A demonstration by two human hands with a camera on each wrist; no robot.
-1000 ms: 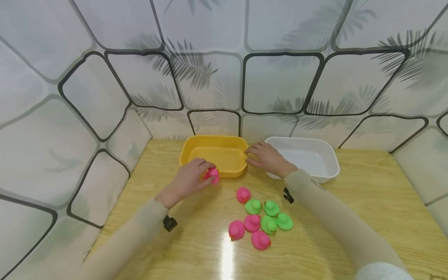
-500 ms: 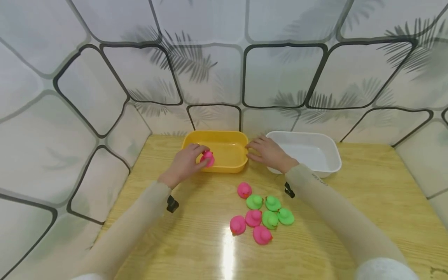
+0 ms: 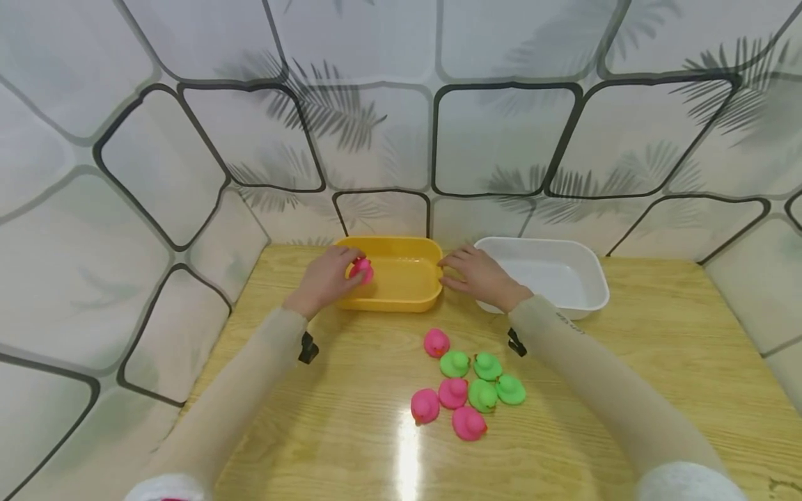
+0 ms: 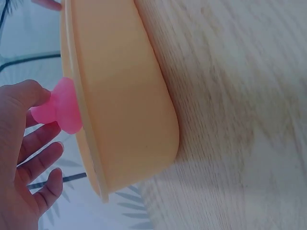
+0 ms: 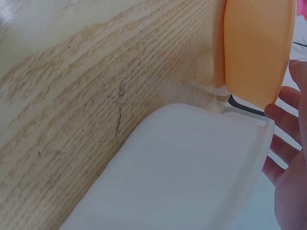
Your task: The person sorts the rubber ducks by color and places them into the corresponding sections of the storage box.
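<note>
My left hand pinches a pink rubber duck between thumb and fingers at the left end of the yellow tub. In the left wrist view the duck is at the tub's rim, with the other fingers spread loosely. My right hand is at the tub's right rim, its fingers relaxed and the fingertips at the edge. In the right wrist view these fingers are beside the yellow tub and above the white tub's corner.
A white tub stands right of the yellow one, partly behind my right wrist. Several pink ducks and several green ducks lie grouped on the wooden table in front. A patterned wall rises behind the tubs.
My left hand has carried the pink duck from in front of the yellow tub up and left, over its left end. The right hand has stayed at the tub's right rim.
</note>
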